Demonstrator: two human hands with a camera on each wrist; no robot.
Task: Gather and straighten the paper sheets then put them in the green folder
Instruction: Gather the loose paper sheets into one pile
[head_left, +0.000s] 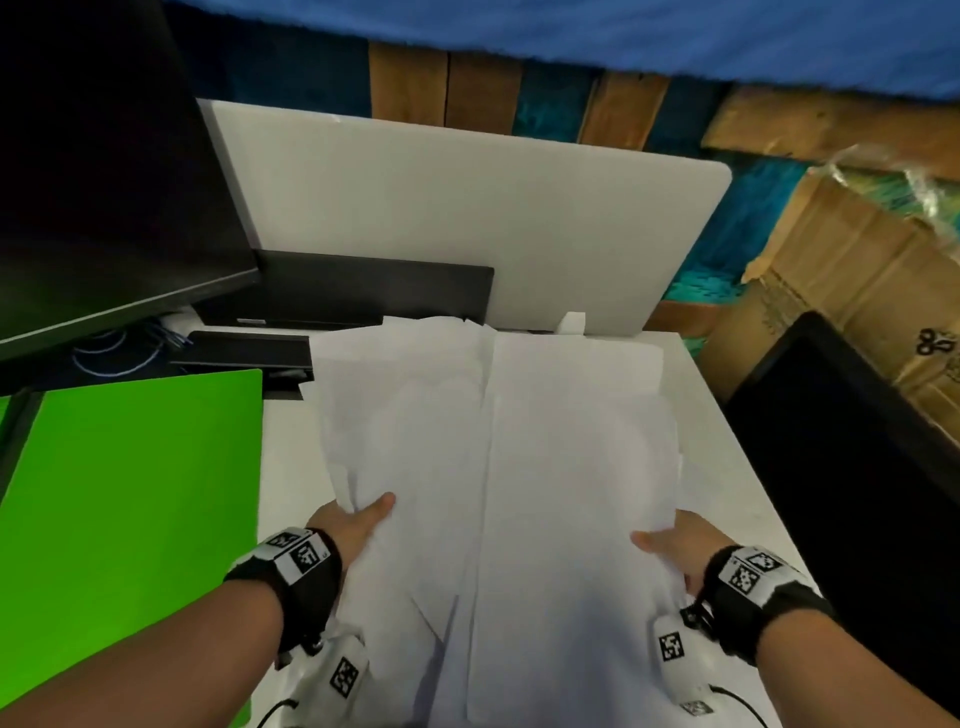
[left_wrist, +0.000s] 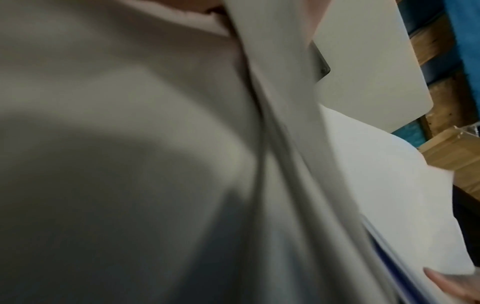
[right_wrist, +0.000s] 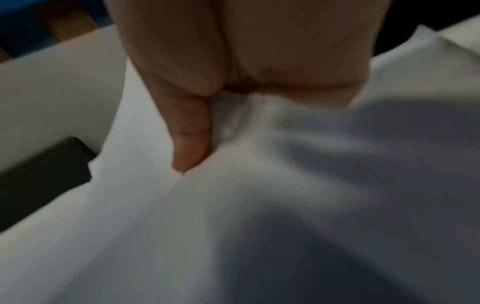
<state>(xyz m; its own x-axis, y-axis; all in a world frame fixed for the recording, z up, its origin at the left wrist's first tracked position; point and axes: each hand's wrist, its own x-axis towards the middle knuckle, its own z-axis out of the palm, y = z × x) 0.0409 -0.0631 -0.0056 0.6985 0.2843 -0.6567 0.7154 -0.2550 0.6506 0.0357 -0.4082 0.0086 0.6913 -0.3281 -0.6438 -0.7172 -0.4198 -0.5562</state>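
Observation:
A loose stack of white paper sheets (head_left: 498, 467) is lifted off the white desk, uneven at its edges. My left hand (head_left: 353, 525) grips the stack's left side, thumb on top and fingers hidden underneath. My right hand (head_left: 670, 551) grips the right side the same way. In the right wrist view the thumb (right_wrist: 187, 131) presses into the paper sheets (right_wrist: 259, 216), which wrinkle around it. The left wrist view is mostly filled by the sheets (left_wrist: 130, 164), seen from below. The green folder (head_left: 130, 519) lies flat and closed on the desk to the left.
A dark monitor (head_left: 104, 182) and its black base (head_left: 353, 291) stand at the back left. A white partition (head_left: 467, 208) rises behind the desk. A cardboard box (head_left: 857, 291) and a black panel (head_left: 857, 467) sit off the desk's right edge.

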